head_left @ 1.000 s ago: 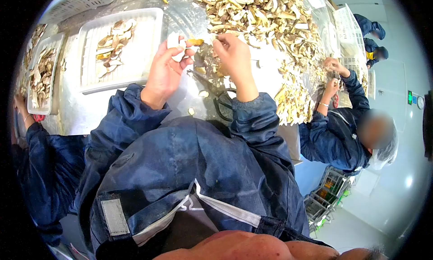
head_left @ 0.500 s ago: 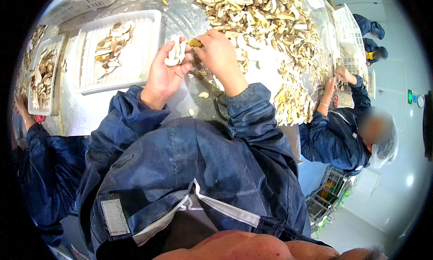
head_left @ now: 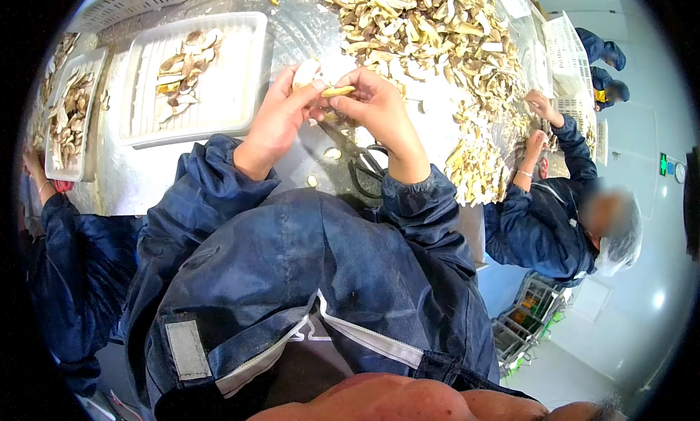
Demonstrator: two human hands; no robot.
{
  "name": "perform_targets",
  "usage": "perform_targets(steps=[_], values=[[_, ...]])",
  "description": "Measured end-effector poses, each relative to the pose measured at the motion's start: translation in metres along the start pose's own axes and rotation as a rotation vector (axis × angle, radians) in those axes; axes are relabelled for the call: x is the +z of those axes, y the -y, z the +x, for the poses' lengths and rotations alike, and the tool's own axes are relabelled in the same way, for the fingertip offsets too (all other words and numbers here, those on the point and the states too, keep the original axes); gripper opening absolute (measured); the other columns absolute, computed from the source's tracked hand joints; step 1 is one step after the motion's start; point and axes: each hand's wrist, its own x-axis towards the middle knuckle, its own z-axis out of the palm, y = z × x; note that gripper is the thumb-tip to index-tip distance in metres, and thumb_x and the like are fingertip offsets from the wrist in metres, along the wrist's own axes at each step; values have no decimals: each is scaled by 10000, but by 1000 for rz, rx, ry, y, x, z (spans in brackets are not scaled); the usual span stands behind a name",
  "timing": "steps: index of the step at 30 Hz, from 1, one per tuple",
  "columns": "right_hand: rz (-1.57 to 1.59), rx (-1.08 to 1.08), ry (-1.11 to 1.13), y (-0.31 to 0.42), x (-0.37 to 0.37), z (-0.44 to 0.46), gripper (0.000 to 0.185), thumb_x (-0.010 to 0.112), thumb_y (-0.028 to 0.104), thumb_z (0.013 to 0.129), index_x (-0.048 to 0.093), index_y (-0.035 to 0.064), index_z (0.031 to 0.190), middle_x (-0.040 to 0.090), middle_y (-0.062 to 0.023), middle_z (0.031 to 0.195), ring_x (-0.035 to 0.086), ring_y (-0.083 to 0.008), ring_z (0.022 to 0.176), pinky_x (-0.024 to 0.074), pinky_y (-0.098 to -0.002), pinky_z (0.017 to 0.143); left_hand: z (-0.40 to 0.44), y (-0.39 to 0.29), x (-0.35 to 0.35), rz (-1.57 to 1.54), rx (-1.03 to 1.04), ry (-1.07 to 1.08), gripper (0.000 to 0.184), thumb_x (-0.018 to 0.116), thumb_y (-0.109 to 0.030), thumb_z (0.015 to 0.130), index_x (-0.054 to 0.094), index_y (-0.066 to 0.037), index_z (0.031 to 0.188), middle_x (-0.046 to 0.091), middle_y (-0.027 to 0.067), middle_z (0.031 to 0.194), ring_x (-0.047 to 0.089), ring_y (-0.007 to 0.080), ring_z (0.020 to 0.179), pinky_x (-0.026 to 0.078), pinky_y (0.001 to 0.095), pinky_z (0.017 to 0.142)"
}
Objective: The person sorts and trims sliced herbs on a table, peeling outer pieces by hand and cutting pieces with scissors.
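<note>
Our right hand [head_left: 370, 96] pinches a yellowish slice [head_left: 337, 91] above the desk [head_left: 292, 165], beside our left hand [head_left: 281, 114], which grips pale slices [head_left: 306, 72]; its fingers hide their lower ends, so we cannot count them. Black-handled scissors [head_left: 350, 147] show only partly.

pale slice [head_left: 306, 72], tilted, in left hand [head_left: 277, 114]; yellow slice [head_left: 338, 91], nearly level, in right hand [head_left: 379, 107].

Green sign [head_left: 663, 164] on pale wall [head_left: 636, 136]
</note>
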Motion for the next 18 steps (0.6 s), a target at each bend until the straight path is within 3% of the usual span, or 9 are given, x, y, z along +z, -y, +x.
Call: perform_targets(steps=[7,18], values=[[213,-49,-51,-10,4,-3,219,689,18,885,617,-26,1087,683,-50,886,645,-101,789,509,-227,693,-2,4,-1,19,20,71,394,677,-115,930,510,-53,1281,613,38,1056,616,132,916,491,291,767],[152,-52,-83,-15,1,-7,185,704,81,912,672,-37,1051,697,-47,897,628,-75,784,500,-221,689,-1,6,-3,186,74,82,390,676,-97,936,505,-33,1281,578,36,1093,608,125,951,519,272,758]])
